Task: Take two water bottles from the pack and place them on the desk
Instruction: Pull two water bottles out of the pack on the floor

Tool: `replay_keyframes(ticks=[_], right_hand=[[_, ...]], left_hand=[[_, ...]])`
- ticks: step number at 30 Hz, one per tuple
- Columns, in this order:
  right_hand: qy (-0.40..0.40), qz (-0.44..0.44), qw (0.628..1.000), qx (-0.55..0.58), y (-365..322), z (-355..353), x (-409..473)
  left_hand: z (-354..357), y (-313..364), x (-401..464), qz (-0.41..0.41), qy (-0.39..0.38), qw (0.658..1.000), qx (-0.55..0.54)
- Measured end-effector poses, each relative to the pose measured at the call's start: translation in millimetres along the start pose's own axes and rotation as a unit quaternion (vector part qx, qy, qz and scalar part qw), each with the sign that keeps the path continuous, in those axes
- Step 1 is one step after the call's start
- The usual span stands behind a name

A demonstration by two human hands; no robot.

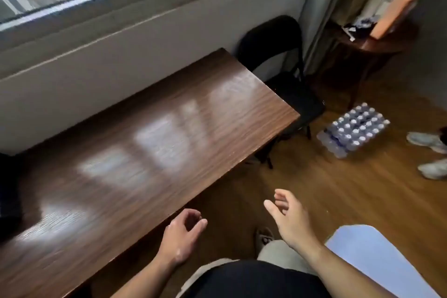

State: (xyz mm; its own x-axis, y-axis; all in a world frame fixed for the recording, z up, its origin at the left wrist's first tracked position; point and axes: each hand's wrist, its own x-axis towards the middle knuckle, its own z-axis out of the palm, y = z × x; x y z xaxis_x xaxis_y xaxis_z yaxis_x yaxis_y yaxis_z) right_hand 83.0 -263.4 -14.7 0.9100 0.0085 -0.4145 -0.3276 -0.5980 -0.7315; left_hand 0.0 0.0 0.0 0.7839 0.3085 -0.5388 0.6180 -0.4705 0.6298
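I see both my hands empty. My left hand hangs loosely curled at the near edge of the bench; my right hand is spread apart, fingers reaching forward. The shrink-wrapped pack of water bottles sits on the wooden floor, well ahead and right of my right hand, beside a black folding chair. I judge the risks ahead: tight wrap resisting my pull, a bottle slipping, or tripping on the sneakers near the pack.
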Motion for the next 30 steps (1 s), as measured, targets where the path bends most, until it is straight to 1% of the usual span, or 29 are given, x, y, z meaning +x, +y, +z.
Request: replay_keyframes(ticks=[1, 4, 7, 10, 14, 19, 21, 25, 30], right_hand=[[0.010, 0.017, 1.000, 0.006, 7, -6, -2], [0.034, 0.084, 0.996, 0.026, 28, -27, -7], [0.053, 0.125, 0.990, 0.028, 50, -48, -4], [0.062, 0.139, 0.988, 0.038, 62, -73, 11], [0.066, 0.137, 0.987, 0.045, 75, -121, 46], [0.064, 0.138, 0.986, 0.063, 105, -191, 91], [0.070, 0.150, 0.984, 0.067, 118, -219, 105], [0.115, 0.181, 0.973, 0.089, 137, -266, 127], [0.163, 0.207, 0.958, 0.112, 155, -310, 166]], left_hand=[[5, 1, 5, 0.011, -0.020, 1.000, 0.015], [16, 10, 14, 0.006, -0.071, 0.995, 0.069], [30, 24, 25, 0.011, -0.091, 0.990, 0.105], [47, 51, 42, 0.015, -0.102, 0.986, 0.128], [83, 110, 68, 0.035, -0.112, 0.983, 0.142], [147, 202, 100, 0.061, -0.117, 0.979, 0.156], [172, 237, 115, 0.073, -0.131, 0.976, 0.160], [214, 304, 144, 0.096, -0.173, 0.962, 0.187], [263, 375, 196, 0.126, -0.203, 0.948, 0.212]])
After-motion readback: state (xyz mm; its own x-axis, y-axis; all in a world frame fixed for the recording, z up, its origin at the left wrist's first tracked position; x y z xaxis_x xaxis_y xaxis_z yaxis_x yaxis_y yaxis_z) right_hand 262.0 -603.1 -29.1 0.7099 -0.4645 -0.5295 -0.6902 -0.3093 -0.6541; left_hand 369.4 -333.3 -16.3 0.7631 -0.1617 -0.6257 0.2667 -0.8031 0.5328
